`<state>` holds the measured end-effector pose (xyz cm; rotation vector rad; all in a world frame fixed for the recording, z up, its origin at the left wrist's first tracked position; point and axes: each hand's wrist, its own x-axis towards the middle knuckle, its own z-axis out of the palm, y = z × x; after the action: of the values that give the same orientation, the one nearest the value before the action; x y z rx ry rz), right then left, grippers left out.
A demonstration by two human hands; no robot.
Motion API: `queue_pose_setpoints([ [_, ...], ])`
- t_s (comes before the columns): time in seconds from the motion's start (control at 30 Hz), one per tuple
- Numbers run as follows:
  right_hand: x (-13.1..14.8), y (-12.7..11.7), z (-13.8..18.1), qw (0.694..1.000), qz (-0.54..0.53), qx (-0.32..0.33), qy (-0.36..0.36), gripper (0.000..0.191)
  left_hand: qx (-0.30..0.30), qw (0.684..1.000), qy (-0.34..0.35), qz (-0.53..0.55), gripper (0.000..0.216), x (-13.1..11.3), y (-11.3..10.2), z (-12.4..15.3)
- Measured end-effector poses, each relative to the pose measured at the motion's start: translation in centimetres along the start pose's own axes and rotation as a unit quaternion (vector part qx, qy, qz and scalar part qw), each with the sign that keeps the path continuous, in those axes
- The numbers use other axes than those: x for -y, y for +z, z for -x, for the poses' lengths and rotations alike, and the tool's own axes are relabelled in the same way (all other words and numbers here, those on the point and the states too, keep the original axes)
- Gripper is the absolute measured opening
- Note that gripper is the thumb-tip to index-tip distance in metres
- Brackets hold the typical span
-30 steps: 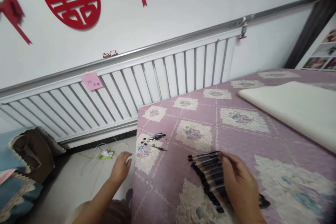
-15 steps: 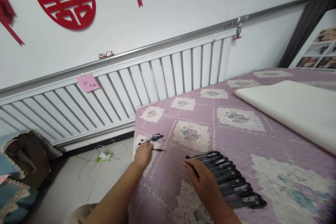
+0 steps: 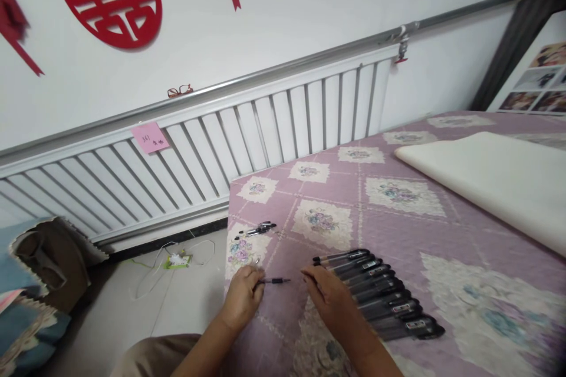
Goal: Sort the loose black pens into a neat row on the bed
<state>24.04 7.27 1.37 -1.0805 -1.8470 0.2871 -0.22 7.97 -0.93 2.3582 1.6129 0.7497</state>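
Note:
My left hand (image 3: 244,296) grips a black pen (image 3: 276,281) by one end, and its dark tip points right, toward my other hand. My right hand (image 3: 328,293) is closed, thumb and fingers pressed together; what they hold, if anything, is hidden. Just beyond and beside that hand lies a row of several black-capped clear pens (image 3: 389,294), side by side on the cloth, partly covered by the hand and forearm. Farther off, near the left table edge, a few more pens (image 3: 257,230) lie close together.
A purple floral tablecloth (image 3: 322,185) covers the table. A folded cream sheet (image 3: 495,177) lies at the right. Behind the table runs a white radiator (image 3: 274,123) with a pink note (image 3: 150,138). A power strip (image 3: 178,260) rests on the floor, left of the table.
My left hand has come nearer with the pen, away from the far pens, and the pen now points at my right hand. My right hand has shifted slightly left.

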Motion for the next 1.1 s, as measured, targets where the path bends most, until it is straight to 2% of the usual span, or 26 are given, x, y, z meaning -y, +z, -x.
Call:
queue_pose_setpoints([
  [0.07, -0.1, 0.2, 0.0, 1.000, 0.003, 0.003, -0.001, 0.020, -0.018, 1.000, -0.017, 0.018, 0.027, 0.3, -0.3, -0.2],
  [0.13, -0.2, 0.3, 0.1, 1.000, 0.005, 0.004, -0.001, 0.020, -0.033, 0.997, -0.063, 0.014, 0.028, 0.7, -0.6, -1.0],
  [0.23, -0.3, 0.5, 0.0, 1.000, 0.008, 0.002, 0.000, 0.021, -0.024, 0.991, -0.135, -0.011, 0.021, 1.2, -0.6, -2.7],
  [0.33, -0.4, 0.7, -0.1, 1.000, 0.012, 0.000, 0.001, 0.021, -0.010, 0.989, -0.148, -0.017, 0.008, 1.5, -0.3, -4.3],
  [0.5, -0.1, 1.0, -0.3, 1.000, 0.012, 0.013, -0.004, 0.020, -0.008, 0.986, -0.165, -0.002, 0.012, 1.1, -0.1, -5.0],
  [0.6, 0.6, 1.1, -0.4, 0.999, 0.006, 0.031, -0.005, 0.021, -0.008, 0.988, -0.152, 0.015, 0.014, -0.5, -0.3, -4.0],
  [0.7, 1.4, 1.8, -0.3, 0.998, 0.024, 0.049, -0.017, 0.024, -0.014, 0.992, -0.111, 0.052, 0.014, -2.9, -0.3, -1.9],
  [0.77, 1.9, 2.5, -0.1, 0.996, 0.040, 0.077, -0.039, 0.028, -0.015, 0.992, -0.085, 0.095, 0.014, -4.3, -0.1, -0.4],
  [0.83, 2.4, 3.3, 0.3, 0.990, 0.043, 0.117, -0.065, 0.030, -0.021, 0.987, -0.091, 0.127, 0.015, -5.2, 0.2, 0.9],
  [0.93, 2.8, 4.3, 0.9, 0.984, 0.041, 0.150, -0.086, 0.028, -0.040, 0.979, -0.116, 0.165, 0.018, -5.8, 0.7, 2.1],
  [1.1, 2.8, 5.0, 1.9, 0.985, 0.046, 0.145, -0.084, 0.016, -0.030, 0.974, -0.108, 0.195, 0.029, -6.0, 0.4, 3.1],
])
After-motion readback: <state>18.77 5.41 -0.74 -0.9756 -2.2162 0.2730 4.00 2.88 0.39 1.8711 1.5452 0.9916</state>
